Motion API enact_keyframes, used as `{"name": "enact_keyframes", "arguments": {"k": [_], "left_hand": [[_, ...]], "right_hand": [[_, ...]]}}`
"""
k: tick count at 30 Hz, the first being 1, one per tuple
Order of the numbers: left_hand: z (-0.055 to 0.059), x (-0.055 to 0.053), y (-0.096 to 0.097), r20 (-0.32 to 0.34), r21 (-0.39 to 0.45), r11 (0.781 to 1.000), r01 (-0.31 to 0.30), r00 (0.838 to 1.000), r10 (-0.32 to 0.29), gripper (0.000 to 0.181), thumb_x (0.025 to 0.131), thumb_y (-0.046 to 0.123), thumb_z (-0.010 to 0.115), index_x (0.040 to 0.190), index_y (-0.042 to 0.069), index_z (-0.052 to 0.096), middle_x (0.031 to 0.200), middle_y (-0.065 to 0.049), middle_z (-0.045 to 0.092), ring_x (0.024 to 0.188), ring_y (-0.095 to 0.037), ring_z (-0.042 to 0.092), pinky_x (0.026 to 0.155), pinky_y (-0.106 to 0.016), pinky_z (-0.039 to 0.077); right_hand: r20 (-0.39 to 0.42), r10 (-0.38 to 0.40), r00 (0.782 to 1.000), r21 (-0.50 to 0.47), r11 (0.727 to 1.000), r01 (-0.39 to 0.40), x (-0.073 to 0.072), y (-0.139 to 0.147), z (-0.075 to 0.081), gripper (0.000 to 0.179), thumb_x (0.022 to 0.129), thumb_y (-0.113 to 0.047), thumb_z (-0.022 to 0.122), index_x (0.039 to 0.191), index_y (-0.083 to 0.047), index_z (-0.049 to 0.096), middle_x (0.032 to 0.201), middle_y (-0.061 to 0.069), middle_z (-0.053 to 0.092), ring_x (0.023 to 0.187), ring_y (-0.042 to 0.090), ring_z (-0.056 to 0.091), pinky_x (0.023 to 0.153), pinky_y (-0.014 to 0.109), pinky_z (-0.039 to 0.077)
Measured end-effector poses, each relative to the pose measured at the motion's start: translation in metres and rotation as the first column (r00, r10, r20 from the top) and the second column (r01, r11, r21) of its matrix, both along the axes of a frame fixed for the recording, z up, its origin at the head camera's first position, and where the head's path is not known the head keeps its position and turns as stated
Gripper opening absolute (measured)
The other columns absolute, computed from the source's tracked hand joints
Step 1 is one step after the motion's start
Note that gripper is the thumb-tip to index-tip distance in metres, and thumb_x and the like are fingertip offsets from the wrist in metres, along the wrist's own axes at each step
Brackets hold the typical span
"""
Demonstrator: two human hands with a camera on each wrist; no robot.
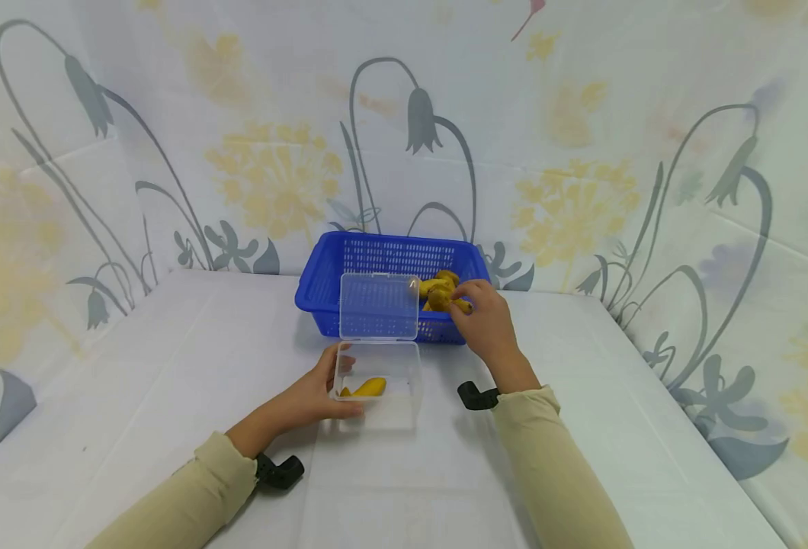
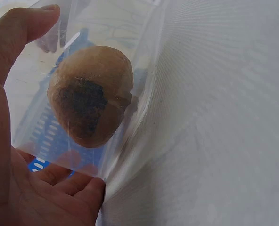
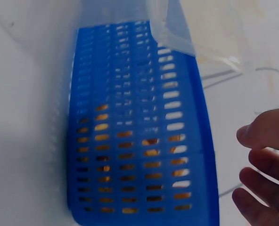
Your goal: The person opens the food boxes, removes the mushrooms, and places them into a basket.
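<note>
My left hand (image 1: 318,385) grips the left side of a clear plastic box (image 1: 411,374), thumb in front and fingers behind. The box's lid (image 1: 379,306) stands raised at the back. Inside lies a yellow mushroom (image 1: 370,387); through the clear wall in the left wrist view its brown cap (image 2: 94,96) shows a dark patch. My right hand (image 1: 485,319) hovers over the right end of a blue basket (image 1: 322,278), thumb and fingers loosely bent close to several yellow mushrooms (image 1: 438,296). No mushroom shows between its fingers (image 3: 259,162) in the right wrist view.
The white-covered table (image 1: 184,358) carries the box in front of the basket. Behind the basket rises a flower-printed cloth (image 1: 404,175). Black wrist mounts (image 1: 478,396) stick out below both hands. The raised lid overlaps the basket's front in the head view.
</note>
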State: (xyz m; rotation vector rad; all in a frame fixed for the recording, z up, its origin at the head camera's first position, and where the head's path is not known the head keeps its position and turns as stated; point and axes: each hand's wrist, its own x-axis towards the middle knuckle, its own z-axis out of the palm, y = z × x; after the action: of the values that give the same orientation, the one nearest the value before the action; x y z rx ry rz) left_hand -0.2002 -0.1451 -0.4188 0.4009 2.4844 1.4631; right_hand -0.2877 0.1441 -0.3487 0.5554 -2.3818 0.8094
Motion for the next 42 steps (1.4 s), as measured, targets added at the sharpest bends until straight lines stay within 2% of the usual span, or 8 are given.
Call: {"name": "enact_keyframes", "arguments": {"k": [6,9,20,27,32,42], "left_hand": [[0.001,0.001,0.0,0.005,-0.005,1.0,-0.009,1.0,0.009,0.108,0.075,0.038,0.083,0.152,0.024,0.008,0.155,-0.014,0.032,0.146,-0.037,0.026,0.117,-0.056,0.025],[0.001,0.0,0.0,0.001,-0.007,1.0,-0.008,1.0,0.008,0.108,0.075,0.038,0.082,0.152,0.024,0.008,0.155,-0.014,0.032,0.146,-0.036,0.026,0.117,-0.057,0.025],[0.001,0.0,0.0,0.004,-0.007,1.0,-0.017,1.0,0.017,0.108,0.075,0.036,0.083,0.152,0.024,0.008,0.155,-0.015,0.032,0.145,-0.037,0.027,0.116,-0.057,0.025],[-0.001,0.0,0.002,0.004,-0.01,1.0,-0.01,1.0,0.01,0.108,0.075,0.037,0.083,0.152,0.024,0.008,0.155,-0.014,0.032,0.145,-0.038,0.028,0.116,-0.058,0.026],[-0.002,0.0,0.001,0.009,-0.005,1.0,-0.006,1.0,0.006,0.108,0.075,0.038,0.083,0.152,0.024,0.008,0.155,-0.013,0.031,0.146,-0.038,0.026,0.116,-0.057,0.026],[-0.001,0.0,0.001,0.001,-0.001,1.0,-0.004,1.0,0.004,0.107,0.075,0.036,0.083,0.151,0.023,0.009,0.155,-0.014,0.032,0.145,-0.038,0.027,0.116,-0.058,0.026]], "right_hand": [[0.019,0.067,0.998,0.025,0.997,-0.068,0.008,-0.014,0.007,0.009,0.087,-0.009,0.069,0.094,-0.006,0.069,0.109,0.011,0.065,0.11,0.031,0.061,0.095,0.045,0.053],[0.039,0.098,0.994,0.032,0.995,-0.099,0.013,-0.019,0.01,0.011,0.087,-0.01,0.07,0.097,-0.006,0.069,0.109,0.01,0.065,0.109,0.03,0.062,0.093,0.044,0.054],[0.095,0.172,0.98,0.06,0.982,-0.178,0.024,-0.029,0.015,0.014,0.088,-0.009,0.068,0.102,-0.008,0.067,0.111,0.008,0.065,0.101,0.025,0.066,0.089,0.036,0.057],[0.109,0.184,0.977,0.088,0.977,-0.194,0.029,-0.034,0.014,0.015,0.087,-0.008,0.068,0.102,-0.008,0.068,0.111,0.008,0.065,0.101,0.028,0.063,0.09,0.038,0.056],[0.079,0.221,0.972,0.11,0.967,-0.229,0.033,-0.038,0.015,0.016,0.086,-0.008,0.069,0.102,-0.009,0.069,0.109,0.007,0.067,0.106,0.026,0.062,0.092,0.04,0.054],[0.045,0.319,0.947,0.15,0.935,-0.322,0.038,-0.045,0.012,0.014,0.085,-0.007,0.068,0.099,-0.01,0.069,0.102,0.007,0.068,0.095,0.024,0.064,0.084,0.035,0.056]]}}
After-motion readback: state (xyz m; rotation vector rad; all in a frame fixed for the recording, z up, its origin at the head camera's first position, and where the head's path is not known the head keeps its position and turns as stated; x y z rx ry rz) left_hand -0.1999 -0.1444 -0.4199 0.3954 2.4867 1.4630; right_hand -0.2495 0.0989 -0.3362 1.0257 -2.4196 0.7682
